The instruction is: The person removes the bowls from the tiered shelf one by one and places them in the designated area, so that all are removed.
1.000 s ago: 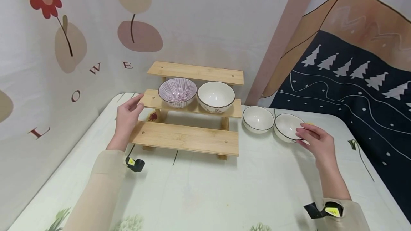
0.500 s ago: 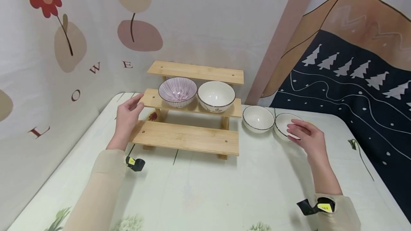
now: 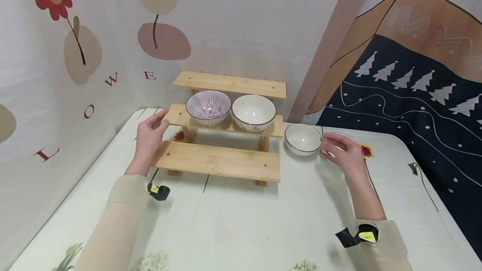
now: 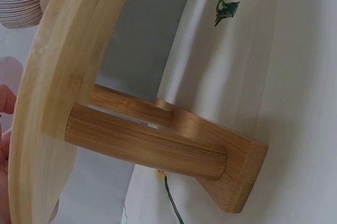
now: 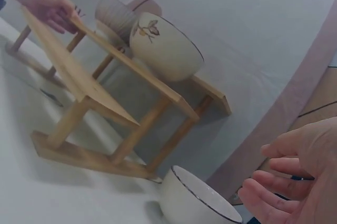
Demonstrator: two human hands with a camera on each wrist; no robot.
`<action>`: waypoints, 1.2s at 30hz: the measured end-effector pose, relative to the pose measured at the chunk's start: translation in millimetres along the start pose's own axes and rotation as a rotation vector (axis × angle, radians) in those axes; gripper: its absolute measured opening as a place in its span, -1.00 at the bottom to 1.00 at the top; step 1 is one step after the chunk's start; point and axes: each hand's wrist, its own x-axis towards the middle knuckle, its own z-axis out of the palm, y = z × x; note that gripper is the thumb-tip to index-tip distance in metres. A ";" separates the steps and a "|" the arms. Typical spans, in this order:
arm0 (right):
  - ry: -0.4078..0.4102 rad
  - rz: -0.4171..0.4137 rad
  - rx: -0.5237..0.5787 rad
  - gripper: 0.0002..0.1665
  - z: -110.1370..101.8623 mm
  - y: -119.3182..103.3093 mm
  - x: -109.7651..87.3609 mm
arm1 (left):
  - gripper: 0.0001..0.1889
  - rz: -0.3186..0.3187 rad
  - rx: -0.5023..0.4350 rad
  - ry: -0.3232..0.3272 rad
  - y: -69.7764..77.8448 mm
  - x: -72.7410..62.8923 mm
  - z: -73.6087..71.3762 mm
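Note:
My left hand (image 3: pixel 150 137) pinches the left end of the middle board of a three-tier wooden display shelf (image 3: pixel 214 160). On that board sit a purple-striped bowl (image 3: pixel 208 108) and a white dark-rimmed bowl (image 3: pixel 254 113), side by side. My right hand (image 3: pixel 344 154) hovers over the farther right of two small white bowls, hiding most of it. Its fingertips are near the rim of the nearer small bowl (image 3: pixel 302 139). In the right wrist view, the right fingers (image 5: pixel 279 182) are loosely bent beside a small bowl (image 5: pixel 189 197), holding nothing.
The shelf's top board (image 3: pixel 229 83) and bottom board carry no bowls. A pale floral cloth (image 3: pixel 241 221) covers the table. Printed fabric (image 3: pixel 263 20) hangs behind and to the left, and a dark tree-patterned cloth (image 3: pixel 406 103) hangs at the right.
My right hand has moved left, from the right side of the right small bowl across it toward the other small bowl. The left hand stays on the shelf; the bowls have not moved.

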 end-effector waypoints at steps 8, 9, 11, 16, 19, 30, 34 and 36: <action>-0.061 -0.047 -0.027 -0.42 16.3 -9.8 0.1 | -0.50 0.012 -0.005 -0.002 -0.5 1.9 0.2; -0.068 -0.051 -0.035 -0.40 18.4 -11.1 0.1 | -0.50 0.011 -0.006 -0.002 -0.6 2.0 0.1; -0.080 -0.060 -0.058 -0.39 23.0 -13.8 -0.1 | -0.50 0.007 -0.010 -0.004 -0.9 2.0 0.0; -0.112 -0.070 -0.124 -0.38 34.7 -20.4 -0.4 | -0.50 0.006 -0.008 -0.002 -0.7 1.4 -0.1; -0.137 -0.079 -0.121 -0.39 41.9 -24.4 0.0 | -0.50 0.008 -0.003 0.004 -0.6 0.8 0.1; -0.203 -0.089 -0.088 -0.40 64.3 -38.7 3.0 | -0.51 0.013 -0.008 0.011 0.1 0.4 0.9; -0.214 -0.092 -0.079 -0.41 72.4 -41.5 5.8 | -0.51 0.009 -0.008 0.011 0.5 0.1 0.9; -0.221 -0.098 -0.077 -0.42 76.5 -42.9 7.0 | -0.51 0.006 -0.011 0.011 0.9 -0.1 0.9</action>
